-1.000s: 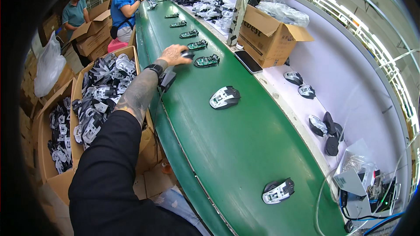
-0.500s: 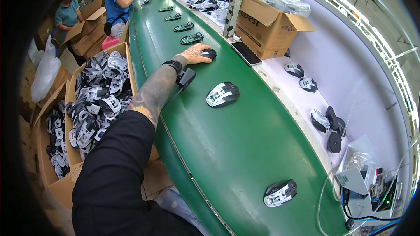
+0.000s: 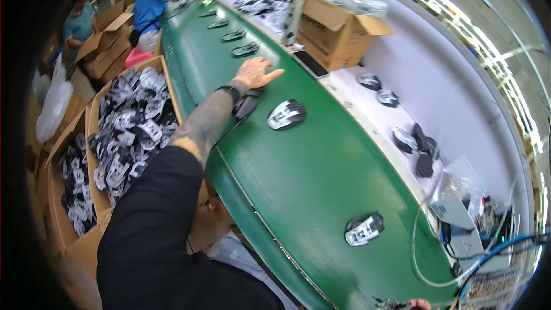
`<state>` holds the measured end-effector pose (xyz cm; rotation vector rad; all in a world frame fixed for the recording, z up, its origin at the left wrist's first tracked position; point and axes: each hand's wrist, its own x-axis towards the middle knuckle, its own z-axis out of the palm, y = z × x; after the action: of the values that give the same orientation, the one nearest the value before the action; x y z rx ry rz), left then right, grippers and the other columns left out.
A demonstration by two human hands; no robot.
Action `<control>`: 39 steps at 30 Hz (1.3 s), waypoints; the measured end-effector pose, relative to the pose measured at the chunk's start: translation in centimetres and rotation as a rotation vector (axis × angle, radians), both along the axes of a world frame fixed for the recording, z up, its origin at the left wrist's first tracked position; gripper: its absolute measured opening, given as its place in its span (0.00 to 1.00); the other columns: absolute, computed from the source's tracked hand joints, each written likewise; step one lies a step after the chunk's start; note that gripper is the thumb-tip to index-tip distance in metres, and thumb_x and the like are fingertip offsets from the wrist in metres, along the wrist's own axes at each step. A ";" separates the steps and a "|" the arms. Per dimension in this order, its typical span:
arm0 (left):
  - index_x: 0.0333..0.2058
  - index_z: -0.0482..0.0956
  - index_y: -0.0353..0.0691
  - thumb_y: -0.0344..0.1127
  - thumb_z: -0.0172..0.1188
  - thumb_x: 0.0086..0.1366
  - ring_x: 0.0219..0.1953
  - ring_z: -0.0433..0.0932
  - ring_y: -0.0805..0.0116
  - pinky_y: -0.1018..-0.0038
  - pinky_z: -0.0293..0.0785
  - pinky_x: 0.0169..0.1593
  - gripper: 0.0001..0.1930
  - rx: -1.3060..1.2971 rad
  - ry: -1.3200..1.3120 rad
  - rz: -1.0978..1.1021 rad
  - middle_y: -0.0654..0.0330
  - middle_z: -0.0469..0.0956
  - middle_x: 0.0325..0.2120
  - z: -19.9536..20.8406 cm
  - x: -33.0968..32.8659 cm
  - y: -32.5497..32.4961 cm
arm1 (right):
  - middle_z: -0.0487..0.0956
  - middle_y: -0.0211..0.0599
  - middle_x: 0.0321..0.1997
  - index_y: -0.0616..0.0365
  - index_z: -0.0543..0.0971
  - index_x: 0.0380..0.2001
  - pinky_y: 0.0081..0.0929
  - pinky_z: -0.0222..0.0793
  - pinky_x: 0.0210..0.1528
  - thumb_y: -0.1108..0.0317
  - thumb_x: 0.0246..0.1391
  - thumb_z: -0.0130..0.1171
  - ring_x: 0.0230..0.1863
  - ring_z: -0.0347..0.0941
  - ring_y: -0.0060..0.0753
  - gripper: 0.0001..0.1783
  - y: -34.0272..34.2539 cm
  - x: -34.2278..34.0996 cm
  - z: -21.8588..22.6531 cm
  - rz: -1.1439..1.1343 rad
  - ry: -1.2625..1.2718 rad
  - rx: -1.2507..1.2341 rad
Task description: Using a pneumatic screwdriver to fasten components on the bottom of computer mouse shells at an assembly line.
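head view is showing a long green belt [image 3: 310, 195] with a smooth, slightly glossy surface, curving away under the fisheye. rounded plastic mice are lying on it, black shells with pale grey-white patches: one mouse [image 3: 286, 115] just right of the forearm, another [image 3: 364, 229] well down the belt. flatter dark pieces [image 3: 245, 50] are sitting in a row farther up.

left hand [image 3: 256, 72] is reaching out from a tattooed forearm in a black sleeve, a dark watch [image 3: 232, 92] on the wrist. the palm is facing down, fingers spread flat and pressed on the belt, thumb pointing right, pinching nothing that i can see. a dark part [image 3: 247, 106] is lying half under the wrist; whether the hand is touching it i cannot tell.

right hand is not showing clearly.

corrugated brown boxes [image 3: 120, 132] at the left are brimming with a jumble of black and white shells. a box [image 3: 338, 28] is standing open on the pale side table [image 3: 379, 115], where more mice [image 3: 388, 98] are resting. a person in blue [image 3: 152, 0] is working at the far end.
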<state>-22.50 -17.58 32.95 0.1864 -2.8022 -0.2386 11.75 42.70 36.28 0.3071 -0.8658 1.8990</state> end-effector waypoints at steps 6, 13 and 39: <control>0.52 0.70 0.42 0.67 0.45 0.58 0.55 0.66 0.50 0.57 0.60 0.58 0.36 0.213 -0.220 -0.237 0.44 0.67 0.51 1.8 5.1 12.7 | 0.74 0.41 0.34 0.69 0.65 0.50 0.26 0.65 0.39 0.60 0.56 0.48 0.34 0.69 0.31 0.25 -2.1 1.6 7.6 -0.286 -0.397 0.458; 0.55 0.67 0.44 0.54 0.56 0.59 0.38 0.77 0.59 0.67 0.75 0.43 0.29 0.886 -0.305 -0.614 0.52 0.72 0.44 2.9 12.9 26.6 | 0.74 0.36 0.32 0.65 0.64 0.52 0.18 0.64 0.31 0.71 0.57 0.53 0.26 0.67 0.22 0.21 -5.2 -1.9 14.8 -0.210 -0.366 0.505; 0.56 0.61 0.41 0.42 0.47 0.66 0.37 0.76 0.62 0.62 0.79 0.38 0.22 2.458 -0.972 -0.788 0.56 0.69 0.47 0.0 20.1 36.6 | 0.73 0.33 0.31 0.55 0.69 0.41 0.16 0.59 0.22 0.52 0.60 0.49 0.18 0.63 0.18 0.17 -7.4 -6.6 13.8 -0.137 -0.026 0.380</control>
<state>-2.40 19.04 33.00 0.2372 0.4778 2.2799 5.14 35.28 50.09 0.4407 -1.2348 1.6087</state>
